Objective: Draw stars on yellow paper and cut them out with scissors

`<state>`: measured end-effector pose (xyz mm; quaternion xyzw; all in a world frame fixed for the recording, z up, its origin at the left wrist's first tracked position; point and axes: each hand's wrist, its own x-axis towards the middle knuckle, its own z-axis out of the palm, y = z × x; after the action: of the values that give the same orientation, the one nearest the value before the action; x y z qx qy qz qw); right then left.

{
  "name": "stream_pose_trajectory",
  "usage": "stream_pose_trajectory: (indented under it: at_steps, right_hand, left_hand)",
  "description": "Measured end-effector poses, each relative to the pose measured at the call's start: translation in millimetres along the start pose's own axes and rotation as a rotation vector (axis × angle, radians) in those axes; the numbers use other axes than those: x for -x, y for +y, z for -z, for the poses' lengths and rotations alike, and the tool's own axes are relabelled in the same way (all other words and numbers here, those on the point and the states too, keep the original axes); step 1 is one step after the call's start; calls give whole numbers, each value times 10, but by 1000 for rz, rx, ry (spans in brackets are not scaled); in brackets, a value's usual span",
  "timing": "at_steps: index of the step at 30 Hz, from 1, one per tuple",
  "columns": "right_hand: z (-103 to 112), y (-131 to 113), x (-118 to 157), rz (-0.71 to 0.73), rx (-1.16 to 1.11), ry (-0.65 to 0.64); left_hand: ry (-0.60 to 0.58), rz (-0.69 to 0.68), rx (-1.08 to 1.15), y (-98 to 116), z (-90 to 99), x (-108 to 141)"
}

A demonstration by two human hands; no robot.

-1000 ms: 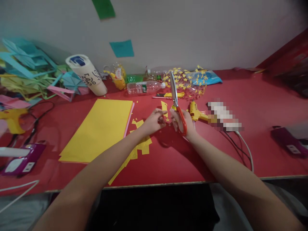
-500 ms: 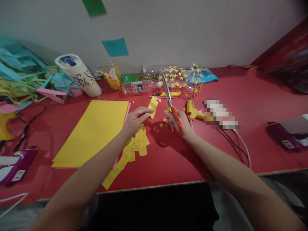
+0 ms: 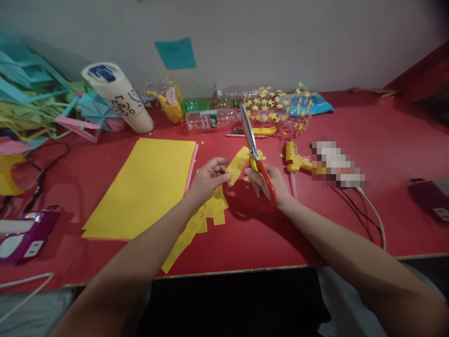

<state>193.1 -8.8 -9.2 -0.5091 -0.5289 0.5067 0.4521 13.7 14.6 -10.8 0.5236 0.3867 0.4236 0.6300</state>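
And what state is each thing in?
Left hand: pinching the yellow strip
Yellow strip: held
Right hand: gripping the scissors
Scissors: blades seemingly together
Paper stack: flat
Clear bottle: lying sideways
White tumbler: standing
Glue gun at right: lying down, power unclear

At the frame's centre, your left hand [image 3: 209,180] pinched a yellow paper strip [image 3: 237,164], while your right hand [image 3: 271,182] held red-handled scissors [image 3: 255,152]. Yellow sheets [image 3: 145,187] lay left of centre; a yellow glue gun [image 3: 296,159] lay right of centre.
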Motion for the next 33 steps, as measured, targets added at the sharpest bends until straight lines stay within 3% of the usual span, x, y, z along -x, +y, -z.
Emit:
stream_pose_trajectory:
  at_steps: [7, 11, 14, 18, 22, 27, 33]
  right_hand:
    - [-33, -23, 32, -27, 12, 21]
    - [-25, -38, 50, -18, 63, 14]
    - [7, -35, 43, 26, 83, 23]
    - [96, -61, -3, -10, 130, -55]
    - [175, -154, -30, -57, 488, -185]
    - [193, -224, 1, -66, 726, -315]
    - [171, -225, 20, -60, 705, -385]
  left_hand:
    - [-121, 103, -50, -7, -105, 54]
    - [-129, 141, -3, -6, -111, 61]
    - [-14, 93, 23, -4, -30, 18]
    - [250, -27, 41, 22, 151, -70]
    - [387, -108, 65, 47, 246, -121]
    - [410, -159, 80, 48, 231, -125]
    - [331, -209, 36, 72, 205, -76]
